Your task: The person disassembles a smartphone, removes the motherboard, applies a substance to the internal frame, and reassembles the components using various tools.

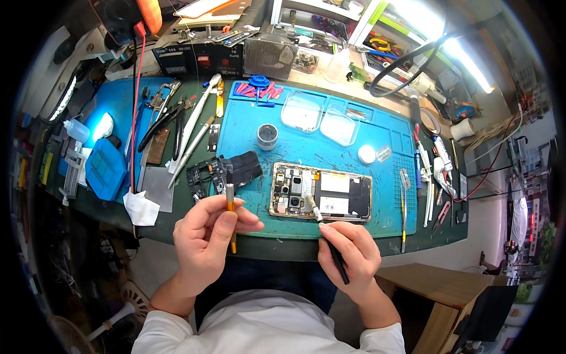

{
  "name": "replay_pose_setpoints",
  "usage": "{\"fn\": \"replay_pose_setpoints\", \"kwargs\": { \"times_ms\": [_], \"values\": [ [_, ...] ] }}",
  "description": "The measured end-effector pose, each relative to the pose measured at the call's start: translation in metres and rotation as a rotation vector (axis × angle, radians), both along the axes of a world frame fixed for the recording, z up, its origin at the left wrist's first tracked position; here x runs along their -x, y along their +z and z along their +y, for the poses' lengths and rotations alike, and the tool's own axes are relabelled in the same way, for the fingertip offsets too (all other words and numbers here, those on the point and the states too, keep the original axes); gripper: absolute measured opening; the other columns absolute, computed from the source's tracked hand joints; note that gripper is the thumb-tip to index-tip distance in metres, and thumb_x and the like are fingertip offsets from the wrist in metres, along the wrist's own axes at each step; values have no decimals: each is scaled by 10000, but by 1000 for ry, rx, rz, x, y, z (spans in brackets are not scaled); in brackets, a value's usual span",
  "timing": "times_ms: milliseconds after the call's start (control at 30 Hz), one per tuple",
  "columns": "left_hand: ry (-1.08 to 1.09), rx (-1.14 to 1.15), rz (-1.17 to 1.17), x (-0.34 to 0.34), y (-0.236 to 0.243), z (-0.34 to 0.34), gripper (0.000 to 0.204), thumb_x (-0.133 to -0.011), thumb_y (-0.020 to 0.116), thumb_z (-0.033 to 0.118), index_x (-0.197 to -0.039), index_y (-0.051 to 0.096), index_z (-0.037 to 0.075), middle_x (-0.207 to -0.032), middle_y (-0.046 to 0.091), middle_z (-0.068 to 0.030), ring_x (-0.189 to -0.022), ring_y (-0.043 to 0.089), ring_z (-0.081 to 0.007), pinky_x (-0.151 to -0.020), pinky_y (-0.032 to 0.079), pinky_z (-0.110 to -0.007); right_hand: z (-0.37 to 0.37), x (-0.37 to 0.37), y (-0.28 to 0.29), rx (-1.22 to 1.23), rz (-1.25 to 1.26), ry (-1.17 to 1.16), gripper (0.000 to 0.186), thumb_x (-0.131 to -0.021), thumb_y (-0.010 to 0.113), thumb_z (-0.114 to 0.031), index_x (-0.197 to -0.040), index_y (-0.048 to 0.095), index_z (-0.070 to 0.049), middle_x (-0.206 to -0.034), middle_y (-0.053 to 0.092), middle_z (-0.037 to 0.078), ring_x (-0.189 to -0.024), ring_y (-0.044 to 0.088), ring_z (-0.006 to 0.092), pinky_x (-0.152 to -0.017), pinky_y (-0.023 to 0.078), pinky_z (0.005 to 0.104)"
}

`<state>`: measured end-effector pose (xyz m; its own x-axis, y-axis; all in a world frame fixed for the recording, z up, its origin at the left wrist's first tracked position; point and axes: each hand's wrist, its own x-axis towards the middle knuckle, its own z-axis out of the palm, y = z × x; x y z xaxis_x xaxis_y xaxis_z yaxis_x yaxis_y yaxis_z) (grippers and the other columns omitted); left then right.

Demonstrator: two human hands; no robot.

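Note:
My left hand (206, 233) is closed round a slim blade tool (230, 197) with an orange handle and a metal collar. It is held upright, its tip in front of a black phone cover part (242, 168). Between my right hand's (351, 253) fingers is a brush (316, 212) with a black handle and pale bristles. The bristles are over an opened phone (336, 197), which lies sideways on the blue mat. Its cameras and boards show at the left, and white labels and a black area at the right. Whether the bristles touch it I cannot tell.
Behind the phone stand a small round jar (267, 137), clear plastic trays (302, 112) and a white round lid (366, 154). Tweezers and pens lie left of the blue mat (283, 227). Pliers (442, 215) and other tools lie to its right. A black cable loops above.

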<state>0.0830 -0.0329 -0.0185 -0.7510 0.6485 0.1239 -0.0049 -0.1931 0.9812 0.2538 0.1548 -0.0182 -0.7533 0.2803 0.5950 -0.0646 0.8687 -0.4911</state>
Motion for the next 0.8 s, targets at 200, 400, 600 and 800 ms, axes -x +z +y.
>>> {"fn": "replay_pose_setpoints", "kwargs": {
  "times_ms": [200, 400, 600, 800],
  "values": [
    [-18, -13, -33, 1, 2, -2, 224, -1106, 527, 94, -1233, 606, -73, -995, 752, -166, -911, 778, -262, -851, 641, -373, 0, 3, 1, -26, -13, -18, 411, -729, 800, 99, -1127, 753, 11, -1009, 730, 118, -845, 718, 255, -712, 583, 329],
    [-32, -35, -31, 3, 0, -2, 216, -1098, 543, 77, -1232, 610, -79, -994, 760, -166, -925, 780, -252, -857, 644, -366, -1, 4, 1, -55, -15, -22, 410, -731, 806, 100, -1129, 751, 18, -1012, 734, 125, -844, 722, 259, -714, 585, 330],
    [-30, -42, -25, 2, 0, -1, 215, -1096, 550, 75, -1231, 614, -79, -988, 758, -160, -923, 778, -243, -856, 647, -363, -2, 4, 1, -63, -6, -28, 410, -734, 812, 103, -1132, 752, 21, -1014, 734, 126, -845, 726, 260, -709, 586, 330],
    [-37, -3, 7, 2, 1, -1, 218, -1107, 523, 92, -1232, 603, -69, -986, 746, -159, -902, 772, -245, -845, 648, -378, -2, 5, 0, -72, -9, -27, 409, -741, 812, 102, -1138, 751, 25, -1019, 733, 129, -841, 728, 262, -712, 588, 331]
  ]
}}
